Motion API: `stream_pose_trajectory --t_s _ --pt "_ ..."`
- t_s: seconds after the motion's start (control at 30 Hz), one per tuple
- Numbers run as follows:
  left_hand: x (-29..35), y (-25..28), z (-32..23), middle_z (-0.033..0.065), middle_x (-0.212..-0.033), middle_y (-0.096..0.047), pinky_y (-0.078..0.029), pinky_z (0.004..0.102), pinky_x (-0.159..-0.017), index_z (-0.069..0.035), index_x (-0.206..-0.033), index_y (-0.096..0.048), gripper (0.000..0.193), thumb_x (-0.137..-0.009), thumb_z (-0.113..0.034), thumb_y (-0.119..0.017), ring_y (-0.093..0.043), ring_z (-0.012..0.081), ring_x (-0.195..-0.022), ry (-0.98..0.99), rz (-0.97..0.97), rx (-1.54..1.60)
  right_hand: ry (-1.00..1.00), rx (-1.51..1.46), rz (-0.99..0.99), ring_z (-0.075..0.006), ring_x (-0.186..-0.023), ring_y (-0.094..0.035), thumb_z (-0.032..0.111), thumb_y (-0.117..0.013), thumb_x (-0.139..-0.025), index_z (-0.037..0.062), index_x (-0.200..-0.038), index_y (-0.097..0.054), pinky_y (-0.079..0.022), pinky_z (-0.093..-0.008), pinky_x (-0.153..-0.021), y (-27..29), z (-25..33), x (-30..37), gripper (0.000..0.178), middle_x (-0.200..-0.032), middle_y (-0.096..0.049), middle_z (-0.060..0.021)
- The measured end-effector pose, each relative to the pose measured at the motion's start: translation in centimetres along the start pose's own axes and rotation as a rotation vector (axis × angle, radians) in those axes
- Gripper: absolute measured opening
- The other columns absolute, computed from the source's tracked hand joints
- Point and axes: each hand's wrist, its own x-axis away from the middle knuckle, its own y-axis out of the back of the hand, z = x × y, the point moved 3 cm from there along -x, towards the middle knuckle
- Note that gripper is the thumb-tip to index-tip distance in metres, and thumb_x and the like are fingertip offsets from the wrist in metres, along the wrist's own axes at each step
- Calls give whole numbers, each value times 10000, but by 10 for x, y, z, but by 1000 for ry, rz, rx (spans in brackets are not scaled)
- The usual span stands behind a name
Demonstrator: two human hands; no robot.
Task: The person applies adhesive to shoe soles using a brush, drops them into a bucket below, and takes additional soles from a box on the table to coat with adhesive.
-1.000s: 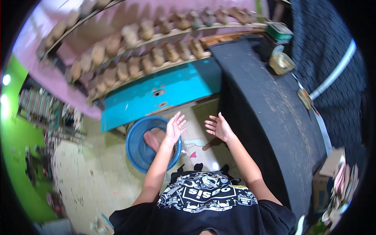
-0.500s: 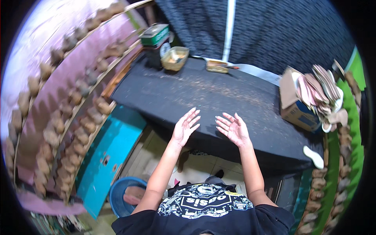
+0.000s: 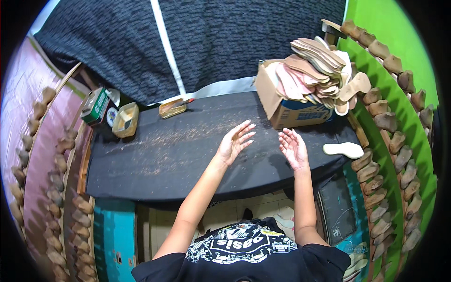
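Above the black-covered table [image 3: 188, 174] I hold both hands up, palms turned inward and fingers apart. My left hand [image 3: 236, 143] holds nothing and is over the table's middle. My right hand [image 3: 294, 148], likewise bare, is just in front of a cardboard box [image 3: 300, 116]. Out of that box rises a heap of shoe insoles [image 3: 314, 66], pink, tan and cream, spilling over its right side. A single white insole [image 3: 343, 150] lies flat near the table's right end, to the right of my right hand.
On the table's far left stand a green and black can [image 3: 97, 107] and a yellowish plastic tub [image 3: 125, 120]. A small shallow container [image 3: 172, 108] sits at the back edge. Wooden shoe lasts line shelves on the left [image 3: 58, 164] and right [image 3: 386, 121]. Brown scraps litter the cloth.
The view has swung to the right, so the box of insoles is now nearer the middle. Both hands are raised and empty as before, now closer to the box.
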Motion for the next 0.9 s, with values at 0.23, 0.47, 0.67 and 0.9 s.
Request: stream_pose_trajectory --t_s 0.23,0.47,0.67,0.9 --pt "-85 -37 -1 51 -1036 -541 -416 244 -763 -43 -1128 -452 385 -846 -294 -380 -520 115 -887 20 21 -56 239 385 -144 -49 -617 -523 330 -476 -825 46 -923 -555 -377 -162 -531 20 49 -52 311 -739 -575 -4" --pt "-146 -54 14 -6 -743 -594 -358 140 -463 -53 -889 -578 342 -795 -375 -514 -537 33 -584 112 -63 -516 1064 1251 -418 -127 -685 -511 153 -571 -754 48 -829 -574 -389 -255 -610 -3 96 -59 128 -743 -553 -19" --pt "-159 -77 17 7 -675 -601 -326 139 -412 -51 -855 -592 319 -803 -353 -507 -523 27 -526 80 -35 -569 1319 1751 -529 -220 -985 -387 159 -582 -711 139 -910 -595 -272 -366 -823 -3 103 -62 200 -1004 -496 -13" --pt "-165 -78 5 73 -623 -586 -422 184 -478 10 -753 -550 249 -809 -230 -514 -539 89 -511 -117 -123 -497 1332 1872 -555 -232 -1056 -326 212 -543 -743 173 -977 -588 -195 -404 -875 6 95 -73 242 -1159 -435 46"
